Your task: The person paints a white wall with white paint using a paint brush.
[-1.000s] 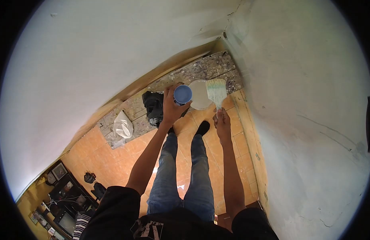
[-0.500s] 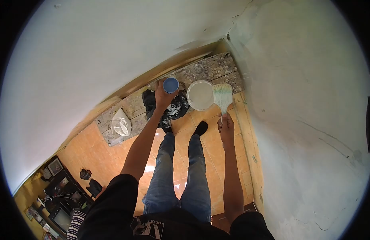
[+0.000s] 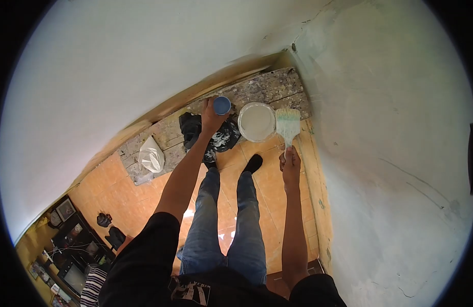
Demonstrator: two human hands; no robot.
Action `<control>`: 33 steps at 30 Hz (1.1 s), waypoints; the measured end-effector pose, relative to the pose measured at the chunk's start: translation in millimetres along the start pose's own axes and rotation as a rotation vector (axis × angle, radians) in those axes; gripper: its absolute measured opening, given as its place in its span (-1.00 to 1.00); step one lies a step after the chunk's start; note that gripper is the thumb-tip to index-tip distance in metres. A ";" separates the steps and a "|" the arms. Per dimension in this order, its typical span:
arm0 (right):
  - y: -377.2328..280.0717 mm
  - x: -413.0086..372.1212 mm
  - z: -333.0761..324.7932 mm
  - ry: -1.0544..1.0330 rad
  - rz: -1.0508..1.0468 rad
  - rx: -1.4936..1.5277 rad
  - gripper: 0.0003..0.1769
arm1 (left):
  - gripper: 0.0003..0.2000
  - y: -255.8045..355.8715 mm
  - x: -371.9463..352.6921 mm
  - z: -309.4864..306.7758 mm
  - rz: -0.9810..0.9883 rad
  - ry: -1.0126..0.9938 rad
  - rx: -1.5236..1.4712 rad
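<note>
Paintbrush [image 3: 287, 124], its handle clamped in your right hand [image 3: 291, 162], shows just beside the white bucket [image 3: 249, 138] while your left hand [image 3: 212, 122] grips the blue cup [image 3: 221, 106]: likely a holding step, next calling for a level cup.

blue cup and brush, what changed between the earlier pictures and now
The left hand moved the blue cup leftward and farther from the body, clear of the round tub it overlapped in view. The brush shifted slightly right. Nothing was let go; the right hand keeps its grip. The tub stayed put.
</note>
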State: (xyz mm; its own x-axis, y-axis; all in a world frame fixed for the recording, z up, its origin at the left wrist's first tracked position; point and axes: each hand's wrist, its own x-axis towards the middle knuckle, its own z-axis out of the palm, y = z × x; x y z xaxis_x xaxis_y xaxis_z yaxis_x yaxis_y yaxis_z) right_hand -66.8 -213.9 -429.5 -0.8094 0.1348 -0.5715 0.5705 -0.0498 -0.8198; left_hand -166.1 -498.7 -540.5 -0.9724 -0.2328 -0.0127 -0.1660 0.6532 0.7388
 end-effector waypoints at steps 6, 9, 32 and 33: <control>-0.6 -4.8 -2.9 -0.001 0.006 -0.015 -0.65 | -0.30 -2.6 3.0 -0.2 -0.054 -0.043 0.054; 3.3 -4.4 -2.6 -0.004 0.014 -0.008 -0.64 | -0.30 -6.1 5.9 -1.0 -0.059 -0.063 0.079; -21.2 59.7 43.7 0.010 -0.316 -1.288 -0.67 | -0.74 60.2 -30.9 2.6 -0.084 -0.192 -0.284; -16.0 71.4 46.8 0.018 -0.338 -1.274 -0.67 | -0.74 52.1 -37.1 8.5 -0.106 -0.176 -0.309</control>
State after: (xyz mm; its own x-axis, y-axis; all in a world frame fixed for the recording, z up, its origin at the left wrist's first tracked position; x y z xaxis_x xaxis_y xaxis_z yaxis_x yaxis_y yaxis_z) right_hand -140.3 -249.8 -458.9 -0.9407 -0.0297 -0.3379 0.0803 0.9484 -0.3068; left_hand -140.1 -449.9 -507.2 -0.9702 -0.1426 -0.1959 -0.2363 0.3777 0.8953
